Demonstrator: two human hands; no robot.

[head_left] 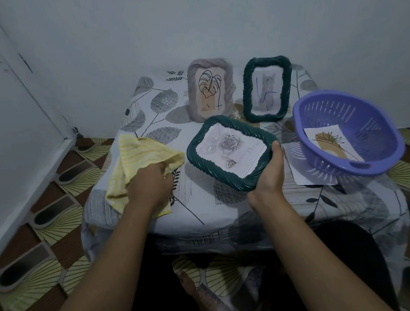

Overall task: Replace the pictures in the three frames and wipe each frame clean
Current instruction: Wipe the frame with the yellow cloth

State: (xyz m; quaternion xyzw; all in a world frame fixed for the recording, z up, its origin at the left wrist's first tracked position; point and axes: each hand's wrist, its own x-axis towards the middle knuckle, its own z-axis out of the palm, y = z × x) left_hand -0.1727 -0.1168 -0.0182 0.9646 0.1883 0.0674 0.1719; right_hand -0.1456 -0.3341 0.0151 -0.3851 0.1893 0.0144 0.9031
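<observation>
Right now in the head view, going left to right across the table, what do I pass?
Yellow cloth in the left hand → pink frame → green rose frame held by the right hand → green cat frame → purple basket.

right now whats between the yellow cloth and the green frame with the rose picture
In the head view, only bare leaf-print tablecloth lies between the yellow cloth in the left hand and the rose frame held by the right hand.
</observation>
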